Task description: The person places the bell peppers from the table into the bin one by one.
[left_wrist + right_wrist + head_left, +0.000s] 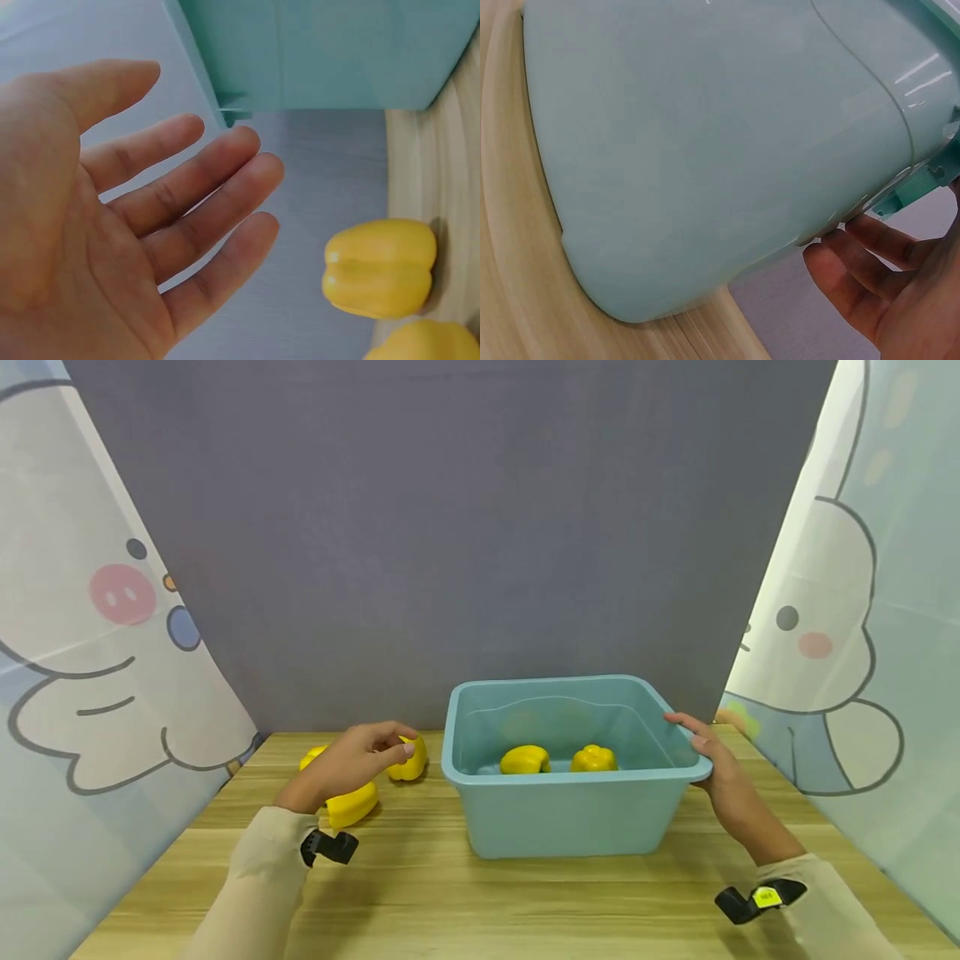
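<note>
A light blue plastic bin [562, 818] stands upright on the table, with two yellow bell peppers, one on the left [525, 760] and one on the right [593, 758], inside it. At its right end my right hand [723, 777] holds the rim, fingertips touching the outer wall in the right wrist view. My left hand [352, 764] hovers left of the bin, its palm bare and fingers loosely extended in the left wrist view. Around and below that hand lie more yellow bell peppers: a near one [352, 806], a far one [380, 268] and another [312, 755] partly hidden behind the hand.
The wood-grain table [420, 902] reaches back to a grey fabric panel [487, 543]. Cartoon-printed curtains flank it on the left [67, 710] and the right [900, 660]. Black straps sit on both sleeved wrists.
</note>
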Demonstrator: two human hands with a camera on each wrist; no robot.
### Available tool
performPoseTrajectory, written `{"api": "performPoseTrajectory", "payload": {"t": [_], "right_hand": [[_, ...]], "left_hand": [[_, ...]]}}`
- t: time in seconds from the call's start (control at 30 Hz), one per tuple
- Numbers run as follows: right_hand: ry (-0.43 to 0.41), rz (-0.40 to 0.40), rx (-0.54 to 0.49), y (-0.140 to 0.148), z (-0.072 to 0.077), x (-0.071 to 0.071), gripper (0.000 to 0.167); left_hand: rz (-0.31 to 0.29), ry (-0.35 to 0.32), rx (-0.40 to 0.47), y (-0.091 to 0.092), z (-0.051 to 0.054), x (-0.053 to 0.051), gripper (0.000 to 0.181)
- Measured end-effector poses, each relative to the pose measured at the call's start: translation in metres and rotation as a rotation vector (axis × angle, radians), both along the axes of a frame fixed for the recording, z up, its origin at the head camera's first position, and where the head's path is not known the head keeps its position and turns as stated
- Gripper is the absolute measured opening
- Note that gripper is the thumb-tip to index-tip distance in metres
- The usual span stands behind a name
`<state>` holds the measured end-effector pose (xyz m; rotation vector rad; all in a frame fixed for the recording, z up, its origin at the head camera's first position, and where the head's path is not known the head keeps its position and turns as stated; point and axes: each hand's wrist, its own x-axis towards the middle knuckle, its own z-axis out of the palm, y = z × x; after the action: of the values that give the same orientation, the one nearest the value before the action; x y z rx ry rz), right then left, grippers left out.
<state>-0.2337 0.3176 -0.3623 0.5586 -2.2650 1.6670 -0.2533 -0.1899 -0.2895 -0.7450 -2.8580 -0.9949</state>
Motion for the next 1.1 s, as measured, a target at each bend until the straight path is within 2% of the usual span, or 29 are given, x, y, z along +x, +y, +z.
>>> {"api": "performPoseTrajectory", "payload": {"t": [0.17,0.4,0.6,0.9,1.1], "right_hand": [[0.005,-0.004,-0.011,-0.001,-0.001,0.0,0.05],[-0.002,0.006,-0.035,-0.002,-0.002,-0.002,0.05],[0.006,0.013,-0.061,-0.002,-0.001,-0.001,0.048],[0.027,0.002,-0.053,-0.001,0.001,0.001,0.047],[0.025,-0.004,-0.066,-0.002,0.0,0.0,0.046]], "left_hand": [[0.003,0.022,0.027,-0.002,-0.01,0.003,0.035],[0.01,0.044,0.118,-0.007,-0.021,0.006,0.035],[0.051,0.021,0.139,-0.012,-0.027,0.009,0.038],[0.111,0.023,0.164,-0.025,-0.038,0.005,0.038],[0.185,0.069,0.122,-0.034,-0.04,0.001,0.036]]}}
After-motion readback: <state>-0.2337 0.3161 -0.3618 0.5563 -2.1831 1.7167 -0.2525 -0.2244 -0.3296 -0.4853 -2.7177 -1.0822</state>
